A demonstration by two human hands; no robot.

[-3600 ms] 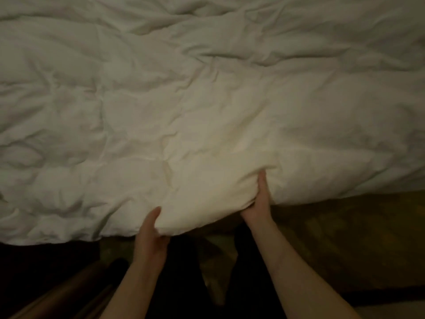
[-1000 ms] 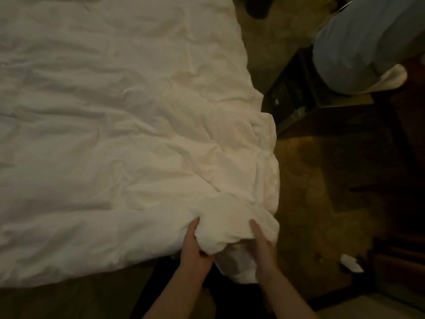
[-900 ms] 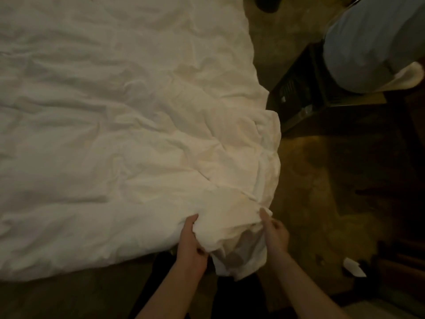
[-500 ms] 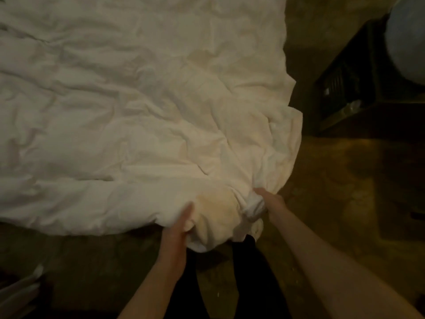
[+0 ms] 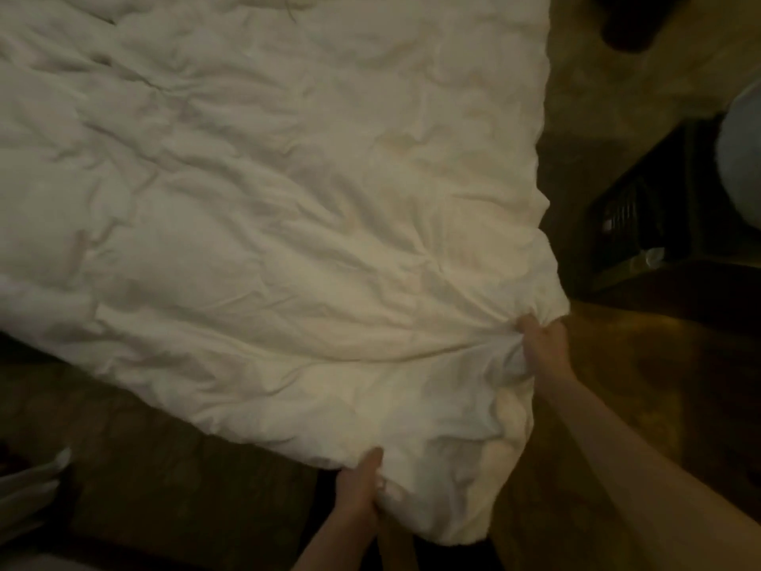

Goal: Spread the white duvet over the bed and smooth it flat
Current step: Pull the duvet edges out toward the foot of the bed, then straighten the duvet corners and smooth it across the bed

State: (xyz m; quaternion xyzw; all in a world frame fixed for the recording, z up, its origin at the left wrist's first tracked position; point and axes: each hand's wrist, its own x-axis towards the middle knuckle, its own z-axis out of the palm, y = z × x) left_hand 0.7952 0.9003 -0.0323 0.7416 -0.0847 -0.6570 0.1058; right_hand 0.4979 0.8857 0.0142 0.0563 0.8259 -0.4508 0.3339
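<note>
Duvet [image 5: 263,224] first: we see the white duvet lying over the bed, covering nearly all of the view from the far left across to its right-hand edge, with its near corner hanging off the bed's near-right corner toward us. The surface is rumpled, with long creases fanning out from that corner across the middle.

Our right hand [image 5: 543,344] is closed in a fist around a bunch of fabric on the duvet's right edge, just above the corner; the folds converge on it. Our left hand [image 5: 360,488] is curled around the near edge, thumb on top and fingers tucked beneath, so we cannot see how far they wrap. Between the two hands the corner sags in a loose, puffy lobe.

What the coming move turns on, as we judge it: the bulk of the duvet lies away from us and to our left, stretching diagonally from the gripped corner toward the bed's far-left corner. Both hands sit at one end of that diagonal, the right hand farther along the bed's side edge, the left closer to our body. A pull would therefore have to go toward us and to the right, along the line of the creases, to draw them out. The dark floor [image 5: 679,364] lies bare to the right, so we reckon there is room to step back.
</note>
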